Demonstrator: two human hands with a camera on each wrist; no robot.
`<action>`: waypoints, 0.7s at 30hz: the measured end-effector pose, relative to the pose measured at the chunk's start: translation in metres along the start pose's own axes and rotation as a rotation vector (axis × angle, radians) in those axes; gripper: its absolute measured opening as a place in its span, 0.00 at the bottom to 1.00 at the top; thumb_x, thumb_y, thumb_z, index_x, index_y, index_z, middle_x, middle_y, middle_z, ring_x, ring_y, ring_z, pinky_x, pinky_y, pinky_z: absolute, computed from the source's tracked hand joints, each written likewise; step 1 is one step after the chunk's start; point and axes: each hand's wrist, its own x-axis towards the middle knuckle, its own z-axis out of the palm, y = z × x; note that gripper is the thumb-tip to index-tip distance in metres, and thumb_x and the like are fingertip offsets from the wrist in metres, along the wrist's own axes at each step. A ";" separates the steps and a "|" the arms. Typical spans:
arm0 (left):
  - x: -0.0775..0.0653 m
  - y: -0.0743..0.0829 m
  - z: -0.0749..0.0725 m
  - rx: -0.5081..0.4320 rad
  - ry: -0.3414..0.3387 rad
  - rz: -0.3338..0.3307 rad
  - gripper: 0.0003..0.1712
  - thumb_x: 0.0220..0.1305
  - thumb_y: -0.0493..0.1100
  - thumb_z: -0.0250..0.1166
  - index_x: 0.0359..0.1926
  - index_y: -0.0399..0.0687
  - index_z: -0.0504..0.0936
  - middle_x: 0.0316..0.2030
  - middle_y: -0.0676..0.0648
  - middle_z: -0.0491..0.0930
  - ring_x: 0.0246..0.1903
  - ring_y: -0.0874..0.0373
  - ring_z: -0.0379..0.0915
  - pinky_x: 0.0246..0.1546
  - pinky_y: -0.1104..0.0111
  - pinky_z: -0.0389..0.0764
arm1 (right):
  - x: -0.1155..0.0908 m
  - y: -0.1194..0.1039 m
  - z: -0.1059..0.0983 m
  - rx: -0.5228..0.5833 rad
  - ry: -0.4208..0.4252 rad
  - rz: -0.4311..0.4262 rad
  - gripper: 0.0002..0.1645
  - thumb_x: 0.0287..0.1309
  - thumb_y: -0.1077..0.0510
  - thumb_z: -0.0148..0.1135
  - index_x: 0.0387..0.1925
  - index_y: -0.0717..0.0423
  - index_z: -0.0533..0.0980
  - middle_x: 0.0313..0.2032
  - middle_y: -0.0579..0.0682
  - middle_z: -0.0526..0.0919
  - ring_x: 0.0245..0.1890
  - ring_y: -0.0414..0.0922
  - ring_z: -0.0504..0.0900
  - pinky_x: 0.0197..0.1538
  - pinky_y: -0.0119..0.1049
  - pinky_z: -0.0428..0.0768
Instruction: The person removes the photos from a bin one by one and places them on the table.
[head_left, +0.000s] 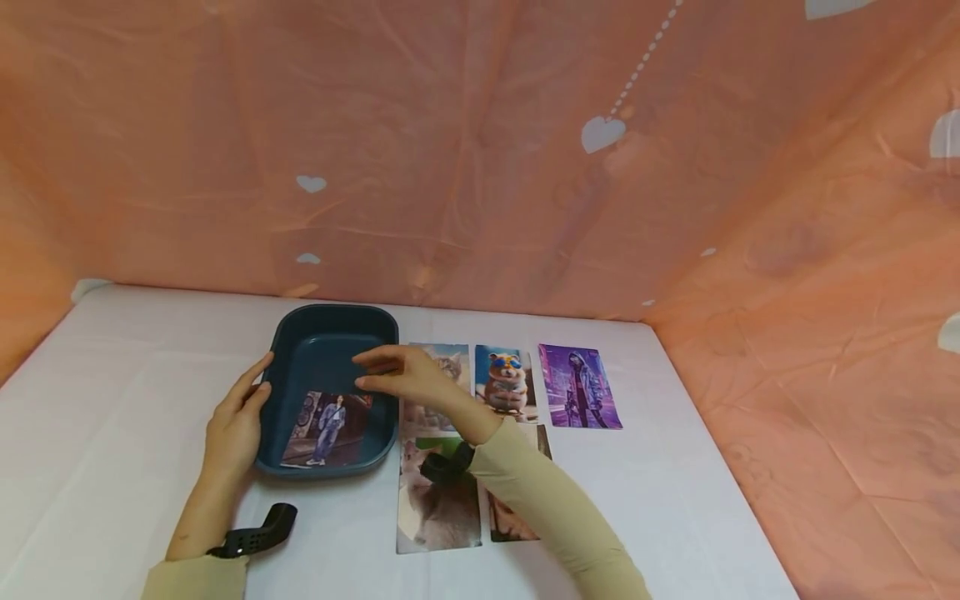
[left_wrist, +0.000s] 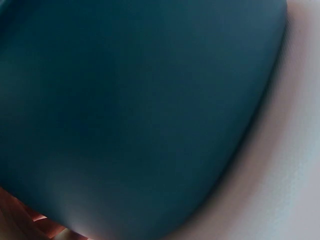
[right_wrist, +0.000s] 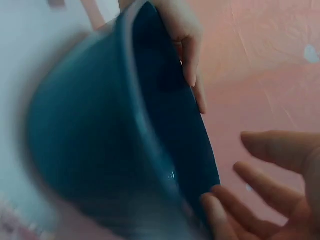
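Observation:
A dark teal plastic basin (head_left: 322, 323) stands at the left of the table. My left hand (head_left: 234, 429) holds its left side, thumb and fingers at the rim. Inside, toward the near end, lies a printed picture (head_left: 326, 429) of a person in blue clothes. Over the basin's right part hovers my right hand (head_left: 408, 375), fingers spread and slightly bent, holding nothing. In the right wrist view, the right hand's fingertips (right_wrist: 215, 210) are close to the basin's rim; whether they touch cannot be told. The left wrist view is mostly filled by the basin's outer wall (left_wrist: 150, 110).
Right of the basin lie a cat picture (head_left: 450, 364), a hamster picture (head_left: 504, 387), a purple hooded-figure picture (head_left: 581, 387) and a grey cat picture (head_left: 442, 508). Another picture (head_left: 510, 521) is partly under the right forearm. Orange cloth (head_left: 480, 167) walls the white table (head_left: 675, 500).

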 end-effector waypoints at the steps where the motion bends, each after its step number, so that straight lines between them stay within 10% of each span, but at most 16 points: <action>1: 0.000 0.000 0.000 0.001 -0.002 -0.001 0.27 0.76 0.52 0.39 0.72 0.58 0.59 0.67 0.31 0.61 0.67 0.35 0.54 0.65 0.39 0.51 | 0.003 -0.001 0.002 -0.016 -0.010 0.020 0.24 0.61 0.56 0.62 0.59 0.56 0.75 0.58 0.58 0.77 0.56 0.48 0.79 0.51 0.31 0.78; 11: 0.000 -0.003 0.000 0.025 0.003 0.010 0.27 0.76 0.52 0.39 0.72 0.58 0.59 0.65 0.30 0.63 0.65 0.35 0.55 0.64 0.39 0.52 | 0.028 -0.010 0.022 -0.105 -0.083 0.159 0.27 0.56 0.55 0.67 0.58 0.54 0.76 0.50 0.53 0.83 0.34 0.44 0.80 0.36 0.27 0.74; 21: 0.001 -0.004 -0.001 0.027 -0.002 0.023 0.27 0.76 0.52 0.40 0.72 0.56 0.59 0.65 0.29 0.63 0.65 0.34 0.55 0.63 0.39 0.52 | 0.044 -0.012 0.035 -0.261 -0.167 0.250 0.28 0.56 0.52 0.66 0.60 0.48 0.76 0.57 0.49 0.79 0.56 0.40 0.77 0.51 0.27 0.74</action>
